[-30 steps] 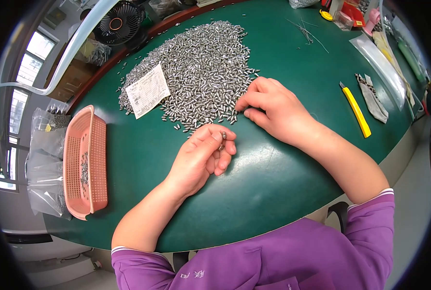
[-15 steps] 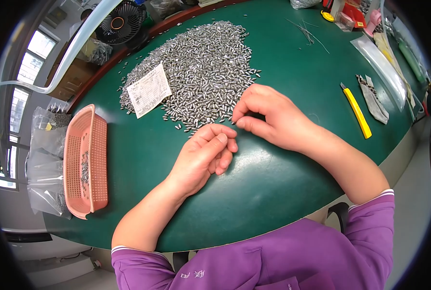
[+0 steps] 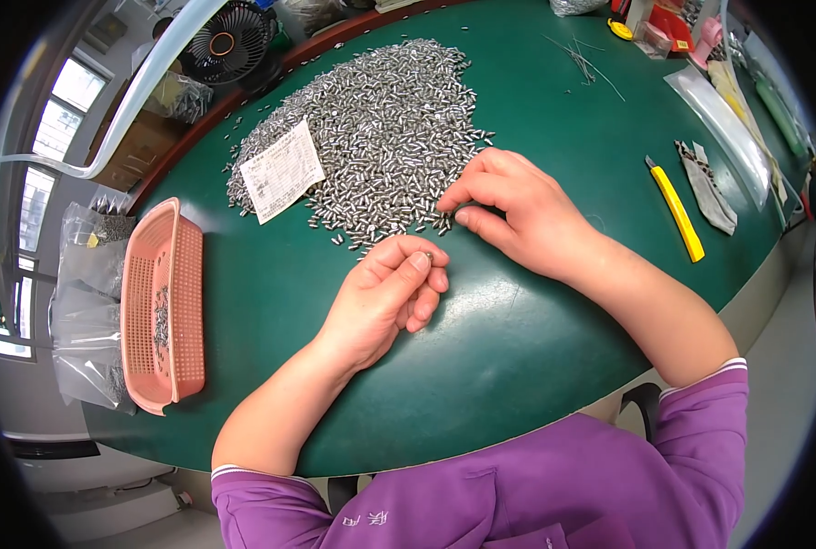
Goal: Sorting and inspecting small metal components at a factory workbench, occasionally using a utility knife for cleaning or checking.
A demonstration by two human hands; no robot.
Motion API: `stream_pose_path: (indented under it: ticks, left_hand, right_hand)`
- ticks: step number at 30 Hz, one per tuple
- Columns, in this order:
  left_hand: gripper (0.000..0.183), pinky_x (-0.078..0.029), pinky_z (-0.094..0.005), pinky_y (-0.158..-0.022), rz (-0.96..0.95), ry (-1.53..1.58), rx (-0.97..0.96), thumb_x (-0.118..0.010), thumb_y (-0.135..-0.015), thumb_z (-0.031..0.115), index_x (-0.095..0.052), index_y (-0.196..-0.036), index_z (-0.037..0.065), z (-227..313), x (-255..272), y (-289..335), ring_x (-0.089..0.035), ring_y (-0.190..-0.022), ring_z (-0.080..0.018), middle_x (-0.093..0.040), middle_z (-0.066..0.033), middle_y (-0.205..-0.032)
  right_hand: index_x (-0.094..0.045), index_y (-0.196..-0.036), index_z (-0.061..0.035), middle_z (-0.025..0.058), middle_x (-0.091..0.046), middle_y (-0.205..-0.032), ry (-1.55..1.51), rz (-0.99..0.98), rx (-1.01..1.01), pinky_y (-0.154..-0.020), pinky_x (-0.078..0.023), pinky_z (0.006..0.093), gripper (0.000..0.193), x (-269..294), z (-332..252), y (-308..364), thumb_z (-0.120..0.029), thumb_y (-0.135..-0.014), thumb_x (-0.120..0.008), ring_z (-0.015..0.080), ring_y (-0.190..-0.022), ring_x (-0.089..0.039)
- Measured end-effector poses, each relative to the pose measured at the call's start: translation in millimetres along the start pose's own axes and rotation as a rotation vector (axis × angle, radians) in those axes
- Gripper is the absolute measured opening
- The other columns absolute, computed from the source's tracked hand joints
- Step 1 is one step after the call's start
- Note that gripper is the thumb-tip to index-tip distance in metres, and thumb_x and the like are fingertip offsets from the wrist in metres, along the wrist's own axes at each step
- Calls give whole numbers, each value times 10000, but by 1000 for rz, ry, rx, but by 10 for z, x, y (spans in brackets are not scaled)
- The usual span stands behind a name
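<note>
A large heap of small silver metal pins (image 3: 389, 128) lies on the green table. At its near edge is my left hand (image 3: 380, 297), palm turned inward and fingers curled. One small metal pin (image 3: 429, 257) shows pinched between its thumb and index finger. Just to the right, my right hand (image 3: 527, 215) reaches to the heap's near right edge. Its thumb and index finger are a little apart beside the outermost pins, and I see nothing held between them. A printed paper slip (image 3: 282, 172) rests on the left side of the heap.
At the left stands a pink plastic basket (image 3: 193, 311) with some pins inside, beside clear bags (image 3: 87, 320). A yellow utility knife (image 3: 678, 215) and a small patterned pouch (image 3: 706, 189) lie at the right. Thin wires (image 3: 583, 64) and a black fan (image 3: 229, 43) are farther back.
My right hand has drawn slightly up and away from my left hand, and its thumb and index finger have parted. A pin now shows in my left fingertips.
</note>
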State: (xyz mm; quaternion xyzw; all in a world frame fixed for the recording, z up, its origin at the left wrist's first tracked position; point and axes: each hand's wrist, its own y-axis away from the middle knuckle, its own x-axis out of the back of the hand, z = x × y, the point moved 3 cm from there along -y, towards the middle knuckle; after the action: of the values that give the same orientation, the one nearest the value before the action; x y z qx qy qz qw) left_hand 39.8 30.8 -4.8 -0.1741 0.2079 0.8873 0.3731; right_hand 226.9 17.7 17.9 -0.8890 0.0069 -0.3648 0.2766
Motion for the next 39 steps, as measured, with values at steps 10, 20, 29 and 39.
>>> stream_pose_path:
  ticks: [10, 20, 29, 39]
  left_hand:
    - [279, -358, -215, -473, 15, 5, -34, -423, -1000, 241, -549, -1060, 0, 26, -32, 1, -441, -581, -110, -559, -91, -868]
    - [172, -355, -205, -471, 65, -27, 16, -463, -982, 160, -517, -1069, 22, 25, -41, -1, -435, -578, -94, -557, -78, -875]
    - [158, -392, -221, -519, 49, 61, -27, -443, -987, 146, -503, -1082, 35, -8, 15, -8, -494, -626, -103, -566, -63, -871]
    - [164, -369, -226, -506, 71, 121, -85, -433, -985, 153, -498, -1070, 29, 3, 33, -5, -458, -614, -105, -554, -68, -866]
  right_hand:
    - [-642, -879, -104, 35, -547, -884, 175, -22, 11, -770, -463, 357, 154, -26, 51, 36, -49, -745, -692, 236, -883, -543]
    - [-603, -823, -78, 49, -540, -878, 150, -32, 40, -783, -454, 380, 92, -26, -12, 26, -77, -762, -673, 257, -893, -542]
    - [-632, -881, -93, 77, -581, -878, -61, -264, 44, -767, -472, 393, 130, 94, -97, 22, -155, -771, -659, 289, -896, -567]
    - [-602, -837, -108, 46, -546, -881, -99, -528, 237, -778, -464, 391, 112, -136, -387, 260, -173, -775, -670, 239, -890, -553]
